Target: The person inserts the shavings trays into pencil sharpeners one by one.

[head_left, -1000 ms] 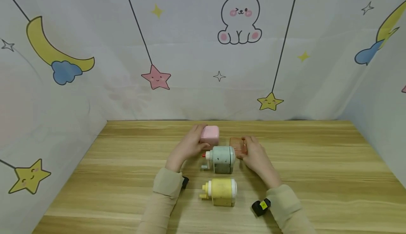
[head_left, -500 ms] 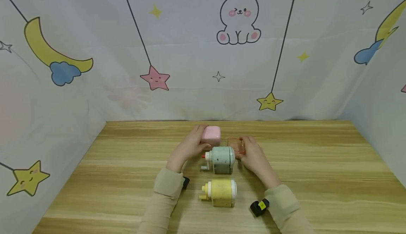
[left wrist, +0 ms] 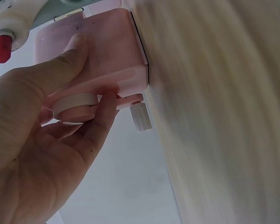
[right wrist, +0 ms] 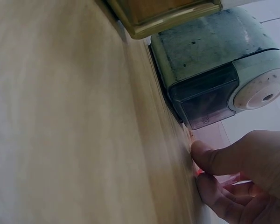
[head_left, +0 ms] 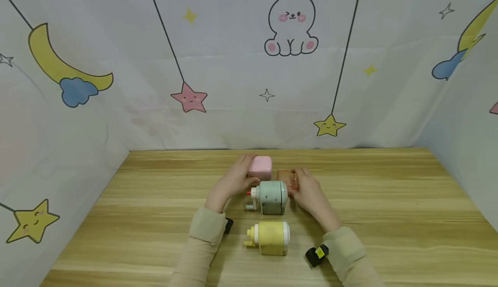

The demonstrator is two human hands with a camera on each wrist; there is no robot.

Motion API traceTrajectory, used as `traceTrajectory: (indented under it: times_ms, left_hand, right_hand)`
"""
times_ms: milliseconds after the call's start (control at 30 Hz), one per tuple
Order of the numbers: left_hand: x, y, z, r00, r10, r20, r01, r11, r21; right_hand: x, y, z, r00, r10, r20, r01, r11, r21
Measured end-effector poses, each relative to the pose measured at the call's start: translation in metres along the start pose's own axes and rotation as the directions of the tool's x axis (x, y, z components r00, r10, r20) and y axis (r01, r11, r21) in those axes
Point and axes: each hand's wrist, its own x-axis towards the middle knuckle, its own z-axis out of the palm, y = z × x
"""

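Note:
At the back of the group, my left hand (head_left: pixel 232 178) grips a pink pencil sharpener (head_left: pixel 260 167) with a crank. The left wrist view shows the thumb along the sharpener's side (left wrist: pixel 107 51) and the fingers around its crank end, with the white crank knob (left wrist: pixel 141 116) sticking out beyond them. To its right, my right hand (head_left: pixel 310 189) pinches a see-through reddish shavings drawer (head_left: pixel 285 178) between thumb and fingers. A narrow gap separates drawer and pink sharpener. In the right wrist view, that drawer is mostly hidden behind the fingers (right wrist: pixel 210 186).
A pale green crank sharpener (head_left: pixel 272 197) with a red tip at its crank end stands just in front of both hands. Nearer still is a yellow sharpener (head_left: pixel 271 237), between the forearms. The wooden table (head_left: pixel 155 200) meets a patterned cloth backdrop (head_left: pixel 233 127) behind.
The drawer in my right hand has slid left, narrowing its gap to the pink sharpener. My left hand keeps its hold and shifts slightly right. The green and yellow sharpeners stay in place.

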Motion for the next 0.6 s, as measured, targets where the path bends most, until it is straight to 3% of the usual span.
traceTrajectory:
  times_ms: [600]
  left_hand:
    - [0.0015,0.0013,0.0008,1.0,0.028,0.008,-0.028,1.0,0.009]
  right_hand:
    - [0.001,-0.0015,0.0049,1.0,-0.017,-0.012,0.017,1.0,0.006]
